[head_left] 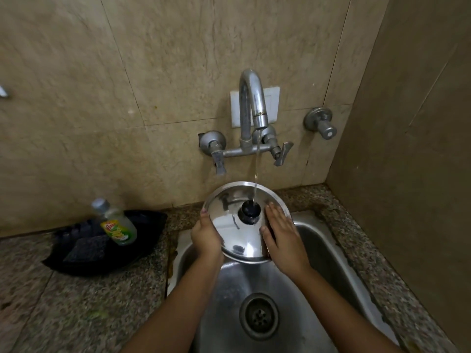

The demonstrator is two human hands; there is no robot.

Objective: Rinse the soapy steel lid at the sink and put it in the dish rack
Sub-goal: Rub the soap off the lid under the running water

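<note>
Beige stone-tiled walls (153, 72) meet a speckled granite counter (76, 301).

a home kitchen sink corner.
i see a steel sink (331, 253), wall tap (251, 115), granite counter (76, 301), dish soap bottle (117, 224), tiled walls.

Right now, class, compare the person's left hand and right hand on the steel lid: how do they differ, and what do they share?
The left hand grips the left rim of the steel lid, its fingers mostly hidden; the right hand lies flat on top, fingers straight. Both hold the lid under the running tap.
</note>
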